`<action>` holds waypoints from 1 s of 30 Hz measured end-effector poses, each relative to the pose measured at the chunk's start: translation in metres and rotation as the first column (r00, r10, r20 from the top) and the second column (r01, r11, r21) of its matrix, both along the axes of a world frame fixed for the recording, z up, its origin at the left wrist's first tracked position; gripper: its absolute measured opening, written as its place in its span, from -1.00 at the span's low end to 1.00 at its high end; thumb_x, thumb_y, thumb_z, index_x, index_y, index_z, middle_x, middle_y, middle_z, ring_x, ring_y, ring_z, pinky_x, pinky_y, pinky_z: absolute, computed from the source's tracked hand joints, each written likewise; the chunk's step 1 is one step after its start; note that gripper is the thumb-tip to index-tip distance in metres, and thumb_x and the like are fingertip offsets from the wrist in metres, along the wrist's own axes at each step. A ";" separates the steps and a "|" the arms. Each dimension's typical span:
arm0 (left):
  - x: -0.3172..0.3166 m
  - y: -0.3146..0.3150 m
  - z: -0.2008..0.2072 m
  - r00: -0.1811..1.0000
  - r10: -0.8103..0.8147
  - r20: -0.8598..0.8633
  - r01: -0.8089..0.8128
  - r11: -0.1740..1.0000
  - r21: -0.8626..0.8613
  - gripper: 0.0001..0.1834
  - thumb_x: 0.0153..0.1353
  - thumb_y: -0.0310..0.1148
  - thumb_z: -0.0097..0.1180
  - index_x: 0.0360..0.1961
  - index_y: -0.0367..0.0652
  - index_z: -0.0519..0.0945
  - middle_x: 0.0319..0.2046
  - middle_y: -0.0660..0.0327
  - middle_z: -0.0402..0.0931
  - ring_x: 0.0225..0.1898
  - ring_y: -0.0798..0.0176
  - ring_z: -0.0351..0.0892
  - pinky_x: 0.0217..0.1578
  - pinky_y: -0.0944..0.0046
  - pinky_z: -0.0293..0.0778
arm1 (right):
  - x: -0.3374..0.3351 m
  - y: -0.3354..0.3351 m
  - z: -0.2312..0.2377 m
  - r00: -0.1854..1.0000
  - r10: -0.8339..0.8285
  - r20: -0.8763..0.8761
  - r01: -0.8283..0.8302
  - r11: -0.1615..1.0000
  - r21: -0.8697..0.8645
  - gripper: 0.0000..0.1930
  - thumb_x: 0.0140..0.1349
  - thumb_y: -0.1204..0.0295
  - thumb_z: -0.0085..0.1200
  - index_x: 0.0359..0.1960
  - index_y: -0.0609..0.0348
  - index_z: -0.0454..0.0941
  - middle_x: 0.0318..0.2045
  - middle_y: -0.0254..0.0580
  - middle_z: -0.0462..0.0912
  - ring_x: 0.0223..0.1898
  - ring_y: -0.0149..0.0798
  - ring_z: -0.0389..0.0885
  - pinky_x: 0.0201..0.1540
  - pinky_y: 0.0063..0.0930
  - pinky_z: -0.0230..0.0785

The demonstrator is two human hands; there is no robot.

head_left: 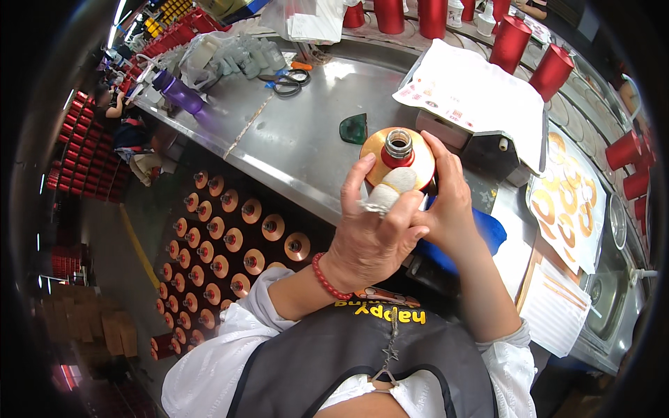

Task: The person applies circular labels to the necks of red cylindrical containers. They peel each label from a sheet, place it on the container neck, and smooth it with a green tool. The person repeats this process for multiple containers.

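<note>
In front of me a bottle stands upright, its bare glass neck uncapped, with a red collar and a gold, disc-like shoulder. My right hand wraps round its right side. My left hand holds the near left side, one finger along the gold rim. White cloth, apparently a wrap on a digit, presses on the gold surface near the neck; which digit wears it I cannot tell. Both hands hide the bottle's lower body. A dark green flat piece lies just beyond the bottle on the metal table.
Left below the table stand rows of similar gold-shouldered bottles. Scissors and a purple bottle lie farther back. A paper-covered box is at right, beside a sheet with gold rings. Red cylinders line the conveyor behind; a blue cloth lies near my right forearm.
</note>
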State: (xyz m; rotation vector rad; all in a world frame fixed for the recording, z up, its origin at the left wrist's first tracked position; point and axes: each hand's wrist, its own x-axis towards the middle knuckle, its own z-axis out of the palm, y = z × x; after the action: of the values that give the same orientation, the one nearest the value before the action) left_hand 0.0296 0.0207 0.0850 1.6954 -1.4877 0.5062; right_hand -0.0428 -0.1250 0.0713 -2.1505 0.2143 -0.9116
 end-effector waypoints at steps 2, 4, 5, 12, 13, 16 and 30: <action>0.013 0.006 -0.007 0.998 -0.046 -0.032 0.045 0.998 -0.046 -0.49 0.33 -0.18 0.21 0.19 -0.15 0.38 0.10 -0.06 0.42 0.27 -0.33 0.23 0.22 -0.19 0.28 | -0.003 0.000 0.004 1.000 0.007 -0.010 -0.007 1.000 0.010 -0.03 -0.17 0.30 0.51 0.32 0.31 0.26 0.02 0.13 0.50 0.04 0.11 0.47 0.13 -0.12 0.35; 0.029 0.014 -0.011 0.983 -0.072 -0.167 0.059 0.995 -0.083 -0.45 0.38 -0.09 0.12 0.20 -0.26 0.35 0.12 -0.06 0.40 0.21 -0.24 0.29 0.22 -0.12 0.25 | -0.005 0.002 0.009 0.999 0.024 -0.047 -0.020 0.997 0.068 0.00 -0.21 0.30 0.54 0.32 0.32 0.26 0.02 0.13 0.50 0.03 0.12 0.47 0.12 -0.12 0.35; 0.036 0.014 -0.010 0.956 -0.110 -0.273 0.083 0.991 -0.108 -0.44 0.40 -0.08 0.10 0.20 -0.29 0.34 0.13 -0.07 0.39 0.20 -0.22 0.29 0.23 -0.10 0.23 | -0.005 0.002 0.009 0.999 0.019 -0.047 -0.015 0.997 0.073 0.01 -0.22 0.30 0.54 0.32 0.32 0.25 0.02 0.13 0.50 0.03 0.12 0.47 0.12 -0.12 0.34; 0.076 -0.014 0.020 0.714 -0.294 -0.636 0.374 0.928 -0.010 -0.29 0.48 0.18 -0.21 0.21 -0.35 0.34 0.07 0.04 0.38 0.18 0.08 0.29 0.28 0.14 0.17 | -0.007 0.005 0.008 0.993 0.009 -0.117 -0.001 0.998 0.069 0.12 -0.19 0.26 0.57 0.44 0.21 0.15 0.18 0.06 0.43 0.23 0.05 0.44 0.24 -0.17 0.35; 0.080 -0.020 0.026 0.659 -0.326 -0.677 0.441 0.898 -0.003 -0.27 0.48 0.20 -0.23 0.20 -0.34 0.35 0.06 0.05 0.38 0.17 0.10 0.30 0.27 0.15 0.17 | -0.007 0.004 0.007 0.994 0.009 -0.110 -0.002 0.998 0.061 0.11 -0.19 0.27 0.57 0.43 0.20 0.16 0.18 0.06 0.43 0.23 0.05 0.44 0.25 -0.16 0.35; 0.087 -0.038 0.041 0.692 -0.367 -0.622 0.542 0.833 0.112 -0.25 0.46 0.28 -0.32 0.10 -0.26 0.47 0.02 0.14 0.45 0.07 0.12 0.33 0.19 0.19 0.21 | -0.007 0.003 0.005 0.996 0.014 -0.090 -0.009 0.998 0.063 0.08 -0.21 0.29 0.57 0.41 0.18 0.19 0.19 0.06 0.43 0.24 0.07 0.42 0.26 -0.15 0.33; 0.044 0.031 -0.014 0.999 -0.050 -0.016 0.049 0.997 -0.058 -0.38 0.48 0.10 -0.16 0.16 -0.30 0.44 0.06 0.08 0.52 0.11 -0.06 0.39 0.29 -0.18 0.23 | -0.006 0.003 0.005 0.998 0.012 -0.054 -0.012 1.000 0.008 0.08 -0.21 0.22 0.57 0.39 0.22 0.21 0.15 0.10 0.46 0.18 0.08 0.47 0.20 -0.16 0.38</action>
State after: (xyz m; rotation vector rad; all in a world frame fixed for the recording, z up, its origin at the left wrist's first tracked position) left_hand 0.0732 0.0513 0.0708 1.6109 -1.4854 0.5021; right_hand -0.0487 -0.1221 0.0766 -2.1692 0.2315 -0.8450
